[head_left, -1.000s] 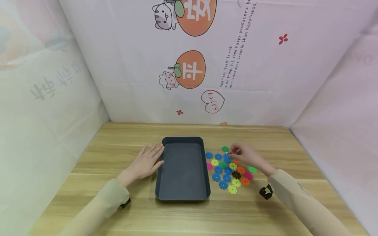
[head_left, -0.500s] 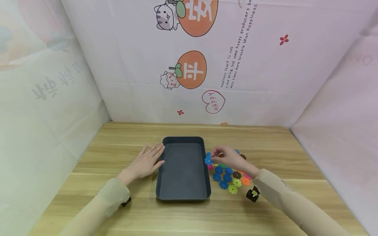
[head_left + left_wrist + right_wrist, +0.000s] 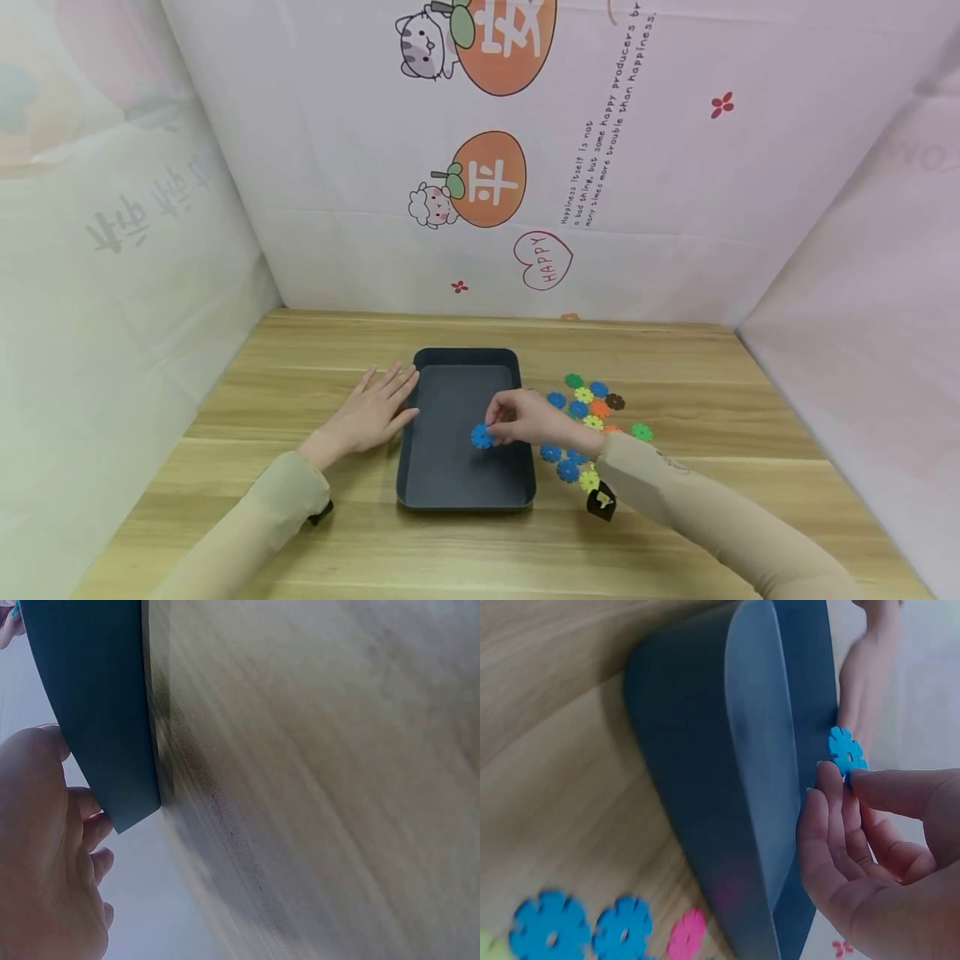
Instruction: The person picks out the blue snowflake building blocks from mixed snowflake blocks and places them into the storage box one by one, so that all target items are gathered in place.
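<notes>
Pale cloth hangs upright beyond the tray, printed with orange fruit, a cat and a heart outline, and more cloth closes off both sides. Wood-grain tabletop spreads out under and around the tray, which is dark grey and rectangular with raised walls. To the left of the tray, the left hand lies palm down with straight, spread fingers, their tips touching the tray's left rim toward its far end. From the right, the right hand reaches over the tray and pinches a blue disc between thumb and fingertips, holding it above the tray's floor. That disc has a notched edge and a small hole in its middle. Just right of the tray, loose discs in blue, yellow, green, orange and dark brown lie scattered on the tabletop, some overlapping and some hidden under the right arm. The right wrist view also shows a pink disc near the tray's outer wall. Beige sleeves cover both forearms.
</notes>
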`<state>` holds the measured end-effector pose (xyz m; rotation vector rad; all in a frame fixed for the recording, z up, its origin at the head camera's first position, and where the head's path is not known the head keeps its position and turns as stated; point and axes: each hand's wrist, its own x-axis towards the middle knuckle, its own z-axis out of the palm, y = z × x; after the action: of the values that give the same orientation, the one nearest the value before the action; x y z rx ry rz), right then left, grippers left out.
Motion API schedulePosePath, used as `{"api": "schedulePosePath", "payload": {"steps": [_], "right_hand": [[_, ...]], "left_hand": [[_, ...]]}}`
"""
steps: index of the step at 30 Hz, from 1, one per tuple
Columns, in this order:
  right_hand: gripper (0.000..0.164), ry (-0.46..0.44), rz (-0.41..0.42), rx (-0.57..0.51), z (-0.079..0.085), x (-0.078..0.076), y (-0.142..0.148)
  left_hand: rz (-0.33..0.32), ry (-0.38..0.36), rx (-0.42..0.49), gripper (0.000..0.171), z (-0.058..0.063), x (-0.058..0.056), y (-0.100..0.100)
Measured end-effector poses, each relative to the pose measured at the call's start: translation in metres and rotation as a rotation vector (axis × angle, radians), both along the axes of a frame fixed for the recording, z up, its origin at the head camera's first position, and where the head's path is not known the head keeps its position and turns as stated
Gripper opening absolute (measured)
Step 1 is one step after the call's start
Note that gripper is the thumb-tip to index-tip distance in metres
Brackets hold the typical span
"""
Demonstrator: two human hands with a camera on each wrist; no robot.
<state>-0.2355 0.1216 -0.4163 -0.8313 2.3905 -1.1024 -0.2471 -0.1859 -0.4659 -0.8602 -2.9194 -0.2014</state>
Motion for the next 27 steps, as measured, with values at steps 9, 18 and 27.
{"api": "schedulePosePath", "payload": {"steps": [9, 18, 27], "right_hand": [[0.004, -0.041, 0.062, 0.052, -0.01, 0.001, -0.039], [0.006, -0.101, 0.048, 0.122, -0.016, 0.001, -0.062], [0.006, -0.131, 0.031, 0.15, -0.021, 0.006, -0.074]], "left_hand": [[0.011, -0.021, -0.019, 0.066, -0.002, -0.001, 0.0], [0.016, -0.022, -0.02, 0.066, -0.002, -0.002, 0.0], [0.014, -0.01, -0.021, 0.065, -0.001, 0.0, 0.001]]}}
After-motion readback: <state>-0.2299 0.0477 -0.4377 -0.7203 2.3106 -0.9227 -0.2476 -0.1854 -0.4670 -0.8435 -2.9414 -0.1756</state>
